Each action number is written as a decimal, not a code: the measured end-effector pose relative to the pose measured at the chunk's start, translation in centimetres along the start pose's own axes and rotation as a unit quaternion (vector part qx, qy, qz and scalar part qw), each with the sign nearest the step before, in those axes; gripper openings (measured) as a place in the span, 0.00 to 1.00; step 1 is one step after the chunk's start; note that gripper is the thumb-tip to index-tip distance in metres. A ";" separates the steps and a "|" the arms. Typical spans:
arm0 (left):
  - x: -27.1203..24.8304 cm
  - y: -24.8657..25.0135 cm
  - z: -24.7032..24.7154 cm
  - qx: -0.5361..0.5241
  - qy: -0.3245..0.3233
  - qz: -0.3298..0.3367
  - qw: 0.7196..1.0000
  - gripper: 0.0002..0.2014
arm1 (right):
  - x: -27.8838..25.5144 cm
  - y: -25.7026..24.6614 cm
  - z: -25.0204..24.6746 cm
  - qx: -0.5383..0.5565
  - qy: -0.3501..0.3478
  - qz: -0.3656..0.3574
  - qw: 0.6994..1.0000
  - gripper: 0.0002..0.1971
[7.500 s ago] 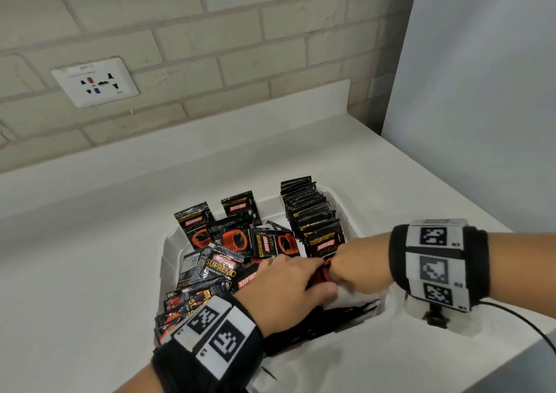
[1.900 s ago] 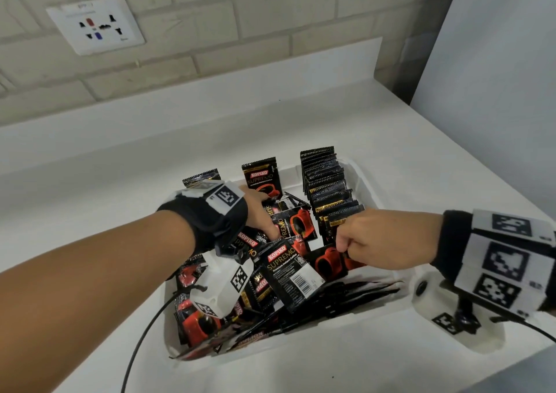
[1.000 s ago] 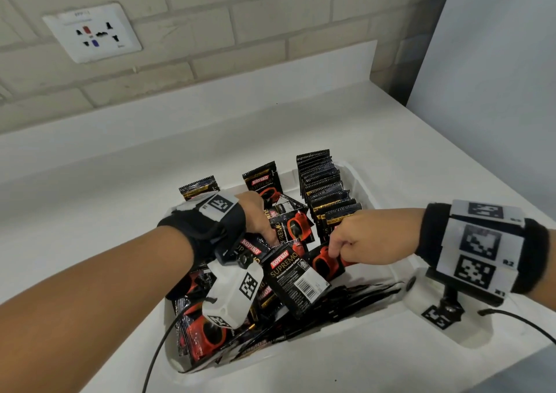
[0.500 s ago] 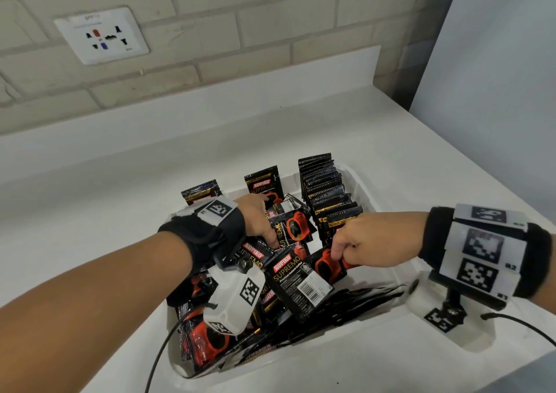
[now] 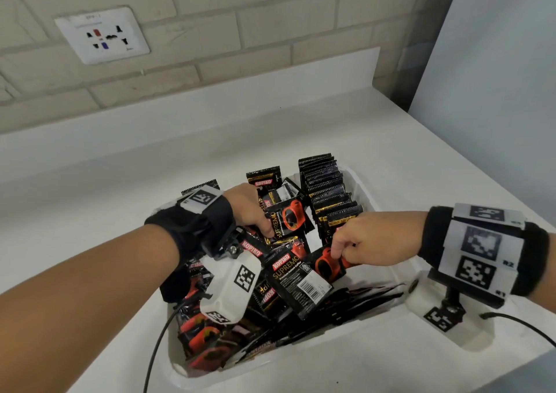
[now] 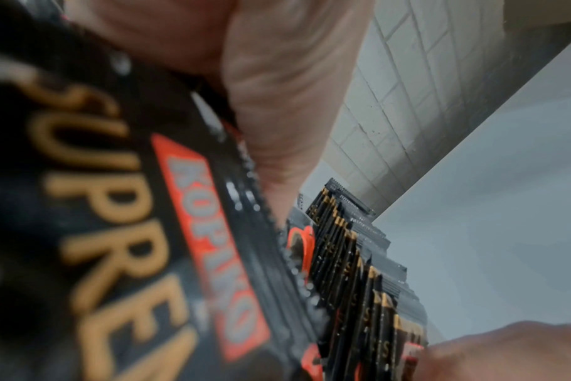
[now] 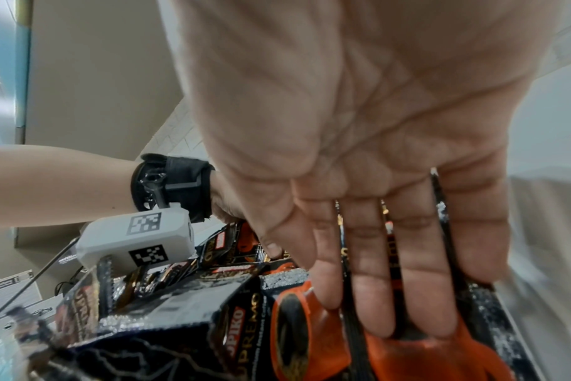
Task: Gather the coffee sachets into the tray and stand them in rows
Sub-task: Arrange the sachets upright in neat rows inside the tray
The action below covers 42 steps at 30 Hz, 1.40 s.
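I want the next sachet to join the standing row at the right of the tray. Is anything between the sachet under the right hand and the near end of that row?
Nothing visible. The right hand holds a sachet right at the near end of the standing row. The loose sachets under the left hand lie to the left of it.

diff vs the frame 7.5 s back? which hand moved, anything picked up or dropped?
The left hand left its spot beside the right hand at the near edge and reached to the far middle of the tray, where it now grips loose sachets. The right hand stayed by the near end of the standing row, fingers on a sachet. The row, the loose pile and the tray have not visibly changed.
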<state>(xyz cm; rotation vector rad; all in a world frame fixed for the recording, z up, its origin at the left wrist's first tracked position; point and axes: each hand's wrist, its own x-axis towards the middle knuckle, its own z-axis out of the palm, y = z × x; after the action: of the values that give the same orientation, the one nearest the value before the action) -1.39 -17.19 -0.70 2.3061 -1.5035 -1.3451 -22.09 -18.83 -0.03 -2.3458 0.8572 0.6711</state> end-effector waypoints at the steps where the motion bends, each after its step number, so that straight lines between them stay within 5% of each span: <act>1: -0.1 0.0 0.0 -0.006 0.002 0.004 1.000 0.16 | 0.0 0.0 0.0 0.000 0.000 0.000 1.000 0.16; 4: -0.4 0.0 0.0 -0.006 0.007 0.019 1.000 0.20 | 0.0 0.0 0.0 -0.001 0.002 0.001 1.000 0.16; 9: -1.1 0.2 0.0 0.001 0.024 0.027 0.999 0.12 | -0.1 0.0 0.0 -0.002 -0.002 0.003 1.000 0.16; 18: -2.5 -0.2 -1.2 -0.034 0.130 0.057 0.989 0.25 | -0.5 -0.1 0.0 -0.008 -0.010 0.000 1.000 0.16; 28: -4.5 -0.9 -1.8 -0.114 0.244 0.158 0.950 0.16 | -1.0 -0.6 0.0 -0.027 -0.002 0.007 1.000 0.16; 42: -6.6 -1.5 -3.5 -0.216 0.337 0.242 0.884 0.17 | -2.0 -0.8 -0.1 -0.032 0.038 -0.002 0.999 0.17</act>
<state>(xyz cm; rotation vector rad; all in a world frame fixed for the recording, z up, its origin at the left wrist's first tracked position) 1.28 -12.64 4.79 1.6801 -1.2448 -0.5661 -22.86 -17.51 1.53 -2.4429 0.8758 0.6208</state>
